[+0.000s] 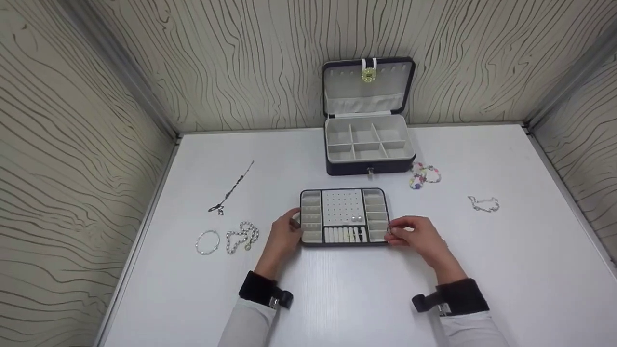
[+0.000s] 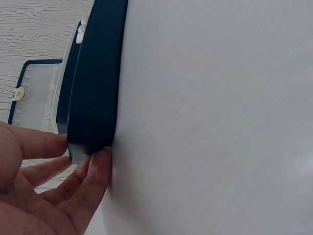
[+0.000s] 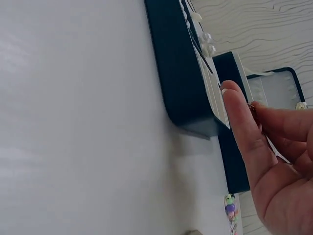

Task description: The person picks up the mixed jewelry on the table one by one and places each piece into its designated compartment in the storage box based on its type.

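Jewelry tray [image 1: 337, 207] is probs pretty light, best grabbed endwise: left end's held by left hand [image 1: 285, 232], trinket [image 3: 252, 108] pinched by right hand [image 1: 420, 237] at right end.

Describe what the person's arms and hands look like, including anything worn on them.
Both arms wear pale, whitish-grey sleeves. Around each wrist is a wide black band with a small black device on its inner side and a silvery metal piece beside it. The left hand and right hand are ungloved.
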### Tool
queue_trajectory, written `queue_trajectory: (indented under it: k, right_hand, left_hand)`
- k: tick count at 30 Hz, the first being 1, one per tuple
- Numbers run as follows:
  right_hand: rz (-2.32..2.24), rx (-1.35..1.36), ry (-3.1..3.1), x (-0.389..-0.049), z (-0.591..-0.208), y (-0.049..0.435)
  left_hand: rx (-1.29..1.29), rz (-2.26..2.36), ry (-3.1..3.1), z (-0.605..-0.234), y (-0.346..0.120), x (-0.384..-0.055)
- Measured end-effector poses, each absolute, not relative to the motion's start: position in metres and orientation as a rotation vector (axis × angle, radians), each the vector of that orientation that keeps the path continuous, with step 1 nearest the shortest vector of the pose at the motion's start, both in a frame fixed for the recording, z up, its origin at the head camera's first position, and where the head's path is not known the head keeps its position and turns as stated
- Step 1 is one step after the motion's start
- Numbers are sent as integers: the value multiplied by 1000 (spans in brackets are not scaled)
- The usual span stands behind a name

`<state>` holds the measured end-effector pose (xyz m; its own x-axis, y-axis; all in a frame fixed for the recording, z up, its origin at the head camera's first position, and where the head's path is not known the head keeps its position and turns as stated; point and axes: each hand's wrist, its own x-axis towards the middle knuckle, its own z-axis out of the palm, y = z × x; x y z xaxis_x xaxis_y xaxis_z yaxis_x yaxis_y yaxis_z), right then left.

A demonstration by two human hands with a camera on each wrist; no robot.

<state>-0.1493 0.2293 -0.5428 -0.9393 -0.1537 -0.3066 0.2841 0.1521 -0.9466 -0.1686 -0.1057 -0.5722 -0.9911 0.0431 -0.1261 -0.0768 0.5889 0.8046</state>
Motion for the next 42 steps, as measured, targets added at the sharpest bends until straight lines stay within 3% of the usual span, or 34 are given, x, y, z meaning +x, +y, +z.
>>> queue_trajectory:
  k: [22, 42]
  right_hand:
    - [-1676, 79, 2279, -156, -556, 148]
    - [-1427, -15, 2620, -155, -553, 121]
  left_hand:
    - [-46, 1402, 2638, -569, -104, -168]
    - [-48, 1397, 2642, -572, -105, -169]
